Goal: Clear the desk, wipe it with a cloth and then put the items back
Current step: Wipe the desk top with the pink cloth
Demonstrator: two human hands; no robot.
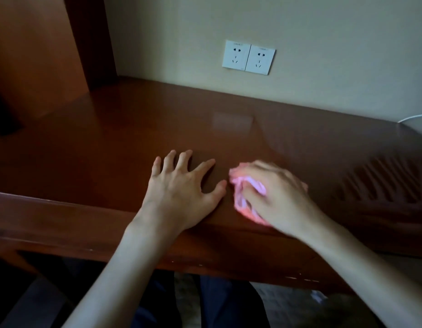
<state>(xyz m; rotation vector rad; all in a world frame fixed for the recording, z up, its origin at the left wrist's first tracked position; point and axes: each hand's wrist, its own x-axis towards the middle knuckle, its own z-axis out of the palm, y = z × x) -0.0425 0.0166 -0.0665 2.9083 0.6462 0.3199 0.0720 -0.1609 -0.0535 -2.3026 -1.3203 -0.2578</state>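
Note:
A glossy dark-brown wooden desk (139,129) fills the view. My left hand (181,185) lies flat on the desk near its front edge, fingers spread and straight. Just to its right, my right hand (278,192) grips a crumpled pink cloth (246,192) and presses it onto the desk surface; the hand and cloth look motion-blurred. Part of the cloth sticks out to the left and below the hand; the rest is hidden under the palm.
A slatted dark wooden tray (385,185) sits at the desk's right end. Two white wall sockets (248,57) are above the back edge. A white cable (414,118) shows at far right. A tall wooden cabinet side (39,48) stands at the left.

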